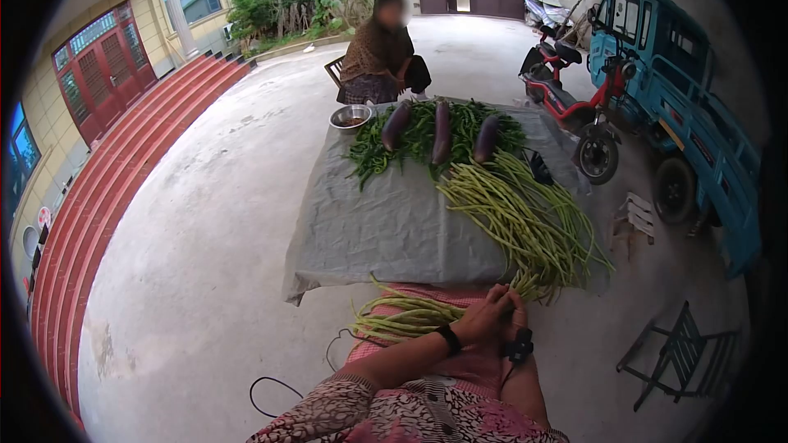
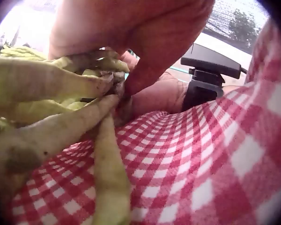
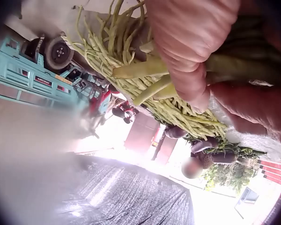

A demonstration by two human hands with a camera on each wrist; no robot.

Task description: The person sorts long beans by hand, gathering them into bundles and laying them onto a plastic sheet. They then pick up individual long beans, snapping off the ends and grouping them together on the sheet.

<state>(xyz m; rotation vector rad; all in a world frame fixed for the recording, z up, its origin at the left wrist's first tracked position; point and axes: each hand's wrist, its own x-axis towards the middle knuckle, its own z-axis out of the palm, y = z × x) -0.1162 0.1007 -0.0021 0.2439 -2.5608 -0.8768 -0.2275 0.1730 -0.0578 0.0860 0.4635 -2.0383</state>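
Close together over the lap, at the table's near edge, my left hand and right hand work on a bundle of long beans. In the right wrist view, curled fingers and thumb grip several pale green long beans. Fingers pinch around the gathered bean ends in the left wrist view, with one bean hanging down over the checked cloth. More long beans lie across the lap under the left forearm. A large pile of long beans covers the table's right side.
The table wears a grey sheet. At its far side are green peppers, three eggplants and a metal bowl. A person sits beyond it. A folding chair, red scooter and blue three-wheeler stand right.
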